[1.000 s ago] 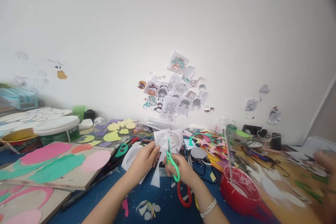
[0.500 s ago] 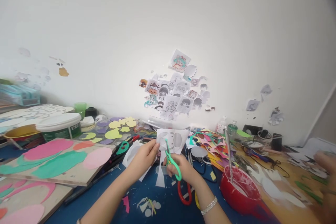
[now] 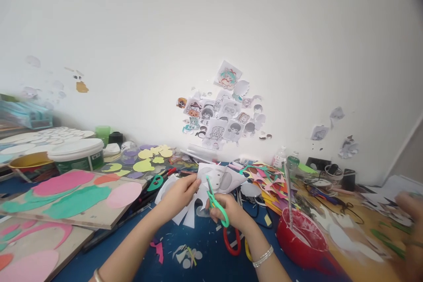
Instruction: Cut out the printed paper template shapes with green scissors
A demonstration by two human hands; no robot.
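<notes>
My left hand (image 3: 185,189) pinches the left edge of a white printed paper (image 3: 228,179) that bears grey rounded shapes and a small face. In my right hand (image 3: 228,209) is a pair of green-handled scissors (image 3: 222,215), with the blades up against the paper. Whether the blades are apart is too small to tell. Strips of the paper hang down between my hands. Below my right wrist lies a second pair of scissors with red handles (image 3: 232,242), partly hidden by my forearm.
On the right stands a red pot (image 3: 299,233) with a stick in it, beside a heap of coloured paper scraps (image 3: 269,180). Boards with pink and green cut-outs (image 3: 76,198) fill the left, near a white-lidded tub (image 3: 77,152). Another person's hand (image 3: 410,205) shows at far right.
The paper has bent, its right part now angled outward and down, and its hanging strip has swung left. My hands have hardly moved. The view has shifted slightly.
</notes>
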